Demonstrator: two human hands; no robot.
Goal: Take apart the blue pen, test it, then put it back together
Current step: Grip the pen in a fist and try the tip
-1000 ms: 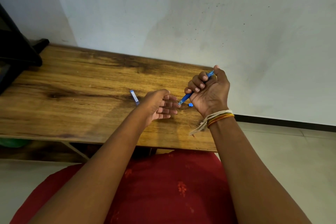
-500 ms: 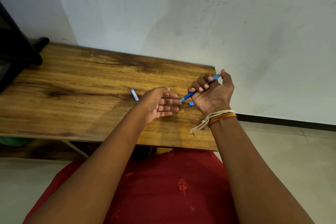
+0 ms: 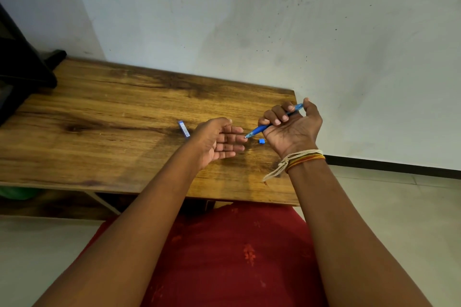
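Inspector: Blue pen (image 3: 274,123) is clenched in the right hand (image 3: 291,129), tip down-left and now touching the fingers (image 3: 235,135) of the left hand (image 3: 216,143), which lies palm-up, released, grasping nothing.

Clerk: Changed since a second ago?

Inspector: Right hand has dropped and rolled outward, exposing more barrel. My judgement: the test stroke on skin is under way.

Clerk: Loose parts?

Inspector: Small blue piece (image 3: 261,141) on the wooden table (image 3: 112,117), just beside the right wrist; blue cap (image 3: 183,128) to the left, beyond the left hand. Reassembly remains.
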